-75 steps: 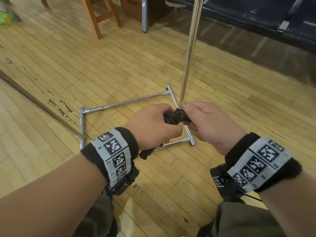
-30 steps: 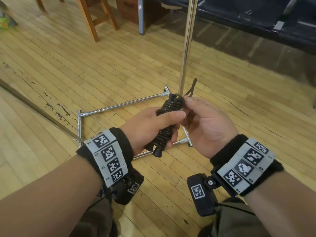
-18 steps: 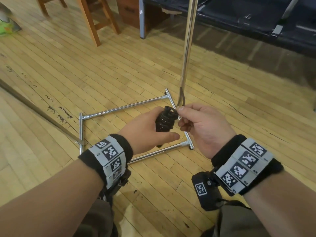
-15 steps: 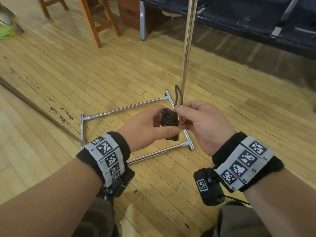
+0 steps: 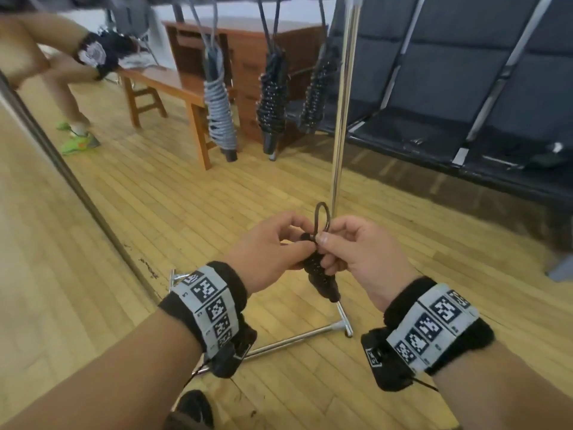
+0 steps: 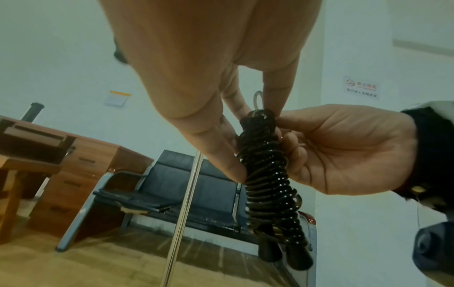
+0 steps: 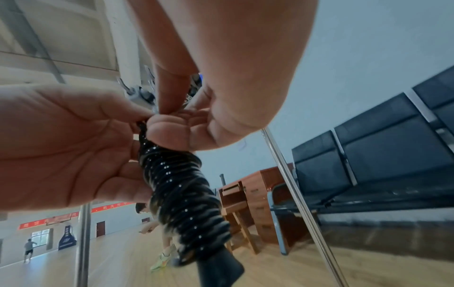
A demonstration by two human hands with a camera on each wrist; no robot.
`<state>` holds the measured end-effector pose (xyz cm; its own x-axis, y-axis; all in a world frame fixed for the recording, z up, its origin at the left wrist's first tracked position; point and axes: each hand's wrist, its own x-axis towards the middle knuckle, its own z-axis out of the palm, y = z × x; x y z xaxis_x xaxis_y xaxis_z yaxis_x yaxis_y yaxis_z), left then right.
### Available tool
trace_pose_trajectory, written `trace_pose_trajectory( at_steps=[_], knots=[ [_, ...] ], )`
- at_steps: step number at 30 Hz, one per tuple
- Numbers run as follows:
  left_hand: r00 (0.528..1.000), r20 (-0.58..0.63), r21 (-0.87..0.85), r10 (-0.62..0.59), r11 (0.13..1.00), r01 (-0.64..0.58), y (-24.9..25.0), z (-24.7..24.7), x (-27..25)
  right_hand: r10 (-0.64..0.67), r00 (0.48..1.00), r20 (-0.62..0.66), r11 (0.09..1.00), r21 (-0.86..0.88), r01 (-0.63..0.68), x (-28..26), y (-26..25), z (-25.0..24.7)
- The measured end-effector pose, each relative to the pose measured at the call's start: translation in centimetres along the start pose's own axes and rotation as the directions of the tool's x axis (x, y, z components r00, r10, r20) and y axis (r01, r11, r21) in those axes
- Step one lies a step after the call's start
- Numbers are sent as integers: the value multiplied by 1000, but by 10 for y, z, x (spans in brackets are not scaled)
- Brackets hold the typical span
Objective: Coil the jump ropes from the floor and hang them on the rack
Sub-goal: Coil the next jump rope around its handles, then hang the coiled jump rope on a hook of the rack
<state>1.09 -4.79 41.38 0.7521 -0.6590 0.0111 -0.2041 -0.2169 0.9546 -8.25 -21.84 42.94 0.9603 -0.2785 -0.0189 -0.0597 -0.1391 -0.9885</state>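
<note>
Item: one black jump rope [image 5: 319,268], wound tight round its paired handles, held upright in front of the person, low and just at 7 o'clock of the rack upright [image 5: 341,119]. Step in hand, as judged: the coiling was finished and the small hanging loop [image 5: 322,217] at the top of the bundle was being dressed. Left hand [image 5: 266,246]: fingers curled, thumb and forefinger pinching the upper turns of the bundle from its 9 o'clock side. Right hand [image 5: 359,252]: fingers curled, thumb and forefinger pinching the base of the loop at the bundle's top, lower fingers bracing the coils from 3 o'clock. The loop stood free above both hands; the handle ends hung below them. Hung already on the rack, at 12 o'clock and higher: one grey coiled rope [image 5: 218,110] and two black coiled ropes [image 5: 273,97], side by side. Next move, as judged: lift the bundle to the top bar, which lies out of view, and slip the loop over a hook or the bar beside the others, keeping the pinch so the turns do not slacken.
</note>
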Motion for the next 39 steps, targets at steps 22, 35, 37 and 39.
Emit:
trace_pose_trajectory(
  at_steps=[22, 35, 37, 39],
  knots=[
    [878, -339, 312, 338, 921, -234, 174, -165, -36, -400, 916, 5, 873, -302, 383, 38, -225, 96],
    [821, -563, -132, 94, 971, -201, 166, -230, -10, -468, 884, 5, 839, -311, 446, 93, -255, 151],
    [823, -566, -231, 36, 952, -201, 166, -233, -5, -456, 889, -29, 858, -279, 431, 103, -256, 154],
    [823, -569, -285, -5, 939, -191, 166, -235, 0, -436, 899, -51, 874, -263, 409, 110, -255, 156]
  ],
)
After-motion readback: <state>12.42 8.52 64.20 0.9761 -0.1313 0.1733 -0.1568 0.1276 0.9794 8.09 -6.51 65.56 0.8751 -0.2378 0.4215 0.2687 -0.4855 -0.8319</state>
